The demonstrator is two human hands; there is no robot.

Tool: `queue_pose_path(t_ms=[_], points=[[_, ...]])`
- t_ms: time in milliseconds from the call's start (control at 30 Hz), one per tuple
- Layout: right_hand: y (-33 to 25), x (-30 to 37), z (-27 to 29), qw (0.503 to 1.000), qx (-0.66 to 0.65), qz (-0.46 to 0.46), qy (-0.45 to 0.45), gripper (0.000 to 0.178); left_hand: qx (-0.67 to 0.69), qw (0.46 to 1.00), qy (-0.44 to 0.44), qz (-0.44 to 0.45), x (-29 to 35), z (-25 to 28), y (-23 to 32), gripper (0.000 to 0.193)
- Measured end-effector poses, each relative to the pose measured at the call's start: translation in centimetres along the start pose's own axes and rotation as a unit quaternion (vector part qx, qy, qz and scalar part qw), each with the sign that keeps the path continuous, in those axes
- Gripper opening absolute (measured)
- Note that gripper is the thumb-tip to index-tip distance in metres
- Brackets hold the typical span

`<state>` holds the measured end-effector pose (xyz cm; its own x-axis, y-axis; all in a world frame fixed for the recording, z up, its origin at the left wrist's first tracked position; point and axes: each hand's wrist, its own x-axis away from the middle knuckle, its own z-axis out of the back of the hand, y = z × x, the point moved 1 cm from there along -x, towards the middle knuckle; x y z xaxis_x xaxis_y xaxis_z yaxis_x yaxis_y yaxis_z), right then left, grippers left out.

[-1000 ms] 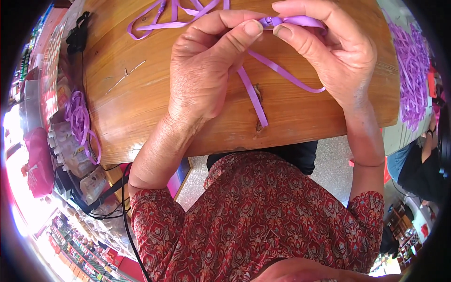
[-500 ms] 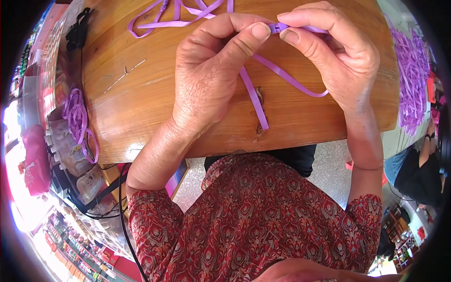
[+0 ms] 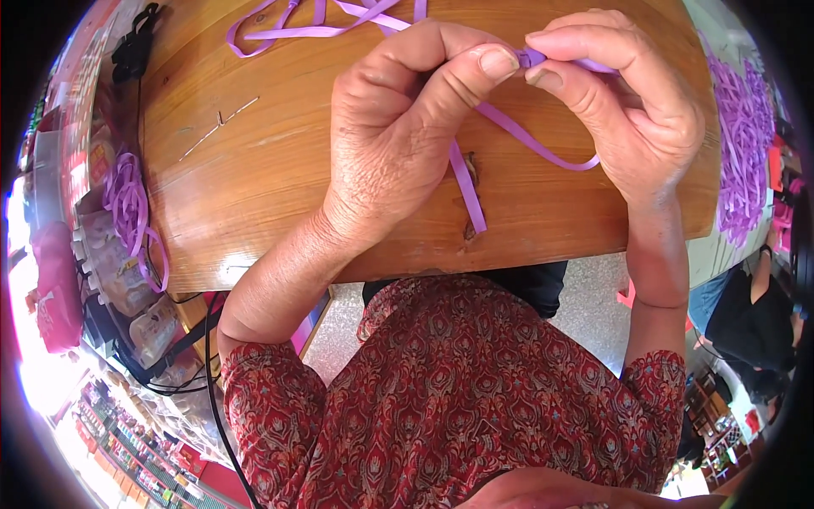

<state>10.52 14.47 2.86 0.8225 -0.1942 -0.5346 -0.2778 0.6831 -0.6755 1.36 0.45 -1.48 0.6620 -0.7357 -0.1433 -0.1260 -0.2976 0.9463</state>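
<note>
Above the far part of the wooden table (image 3: 280,191), my two hands meet at a small purple plastic buckle (image 3: 532,58) on a purple strap. My left hand (image 3: 398,127) pinches its left end between thumb and index finger. The thumb and index finger of my right hand (image 3: 636,106) close on its right end. From the hands a loop of purple strap (image 3: 538,144) hangs to the right, and a loose strap end (image 3: 469,191) lies on the wood. More purple strap (image 3: 297,34) lies in loops at the far left. My fingers partly hide the buckle.
A thin metal tool (image 3: 219,123) lies on the table's left. Bundled purple straps (image 3: 129,204) hang at the left edge, near a black cable (image 3: 209,382). A heap of purple straps (image 3: 744,148) covers a pale surface at right. A person in black (image 3: 750,318) is beyond it.
Both hands have shifted a little to the right with the buckle. The two buckle parts look closer together now, with less of them showing between my fingertips.
</note>
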Motion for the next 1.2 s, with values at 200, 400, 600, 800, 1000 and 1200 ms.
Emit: queue_pose_path(t_ms=[200,400,600,800,1000,1200], points=[[-0.3,-0.2,0.2,0.999,0.016,0.027,-0.006,0.02,0.046,0.999,0.028,0.001,0.3,0.1,-0.4,0.012],[-0.8,-0.4,0.5,0.998,0.034,0.056,-0.011,0.021,-0.015,0.999,0.049,-0.002,0.4,0.2,-0.4,0.012],[-0.3,-0.1,0.8,0.996,0.04,0.074,-0.016,0.02,-0.04,0.999,0.016,-0.027,0.5,-0.1,-0.4,0.011],[-0.2,-0.1,0.8,0.994,0.048,0.097,-0.023,0.018,-0.137,0.982,-0.042,-0.124,0.2,-0.1,0.1,0.011],[0.0,0.0,0.8,0.991,0.054,0.122,-0.029,0.017,-0.277,0.947,-0.067,-0.147,1.0,-0.4,1.4,0.011],[0.4,0.0,0.9,0.987,0.059,0.147,-0.037,0.016,-0.342,0.911,-0.046,-0.223,0.1,0.2,0.9,0.012]])
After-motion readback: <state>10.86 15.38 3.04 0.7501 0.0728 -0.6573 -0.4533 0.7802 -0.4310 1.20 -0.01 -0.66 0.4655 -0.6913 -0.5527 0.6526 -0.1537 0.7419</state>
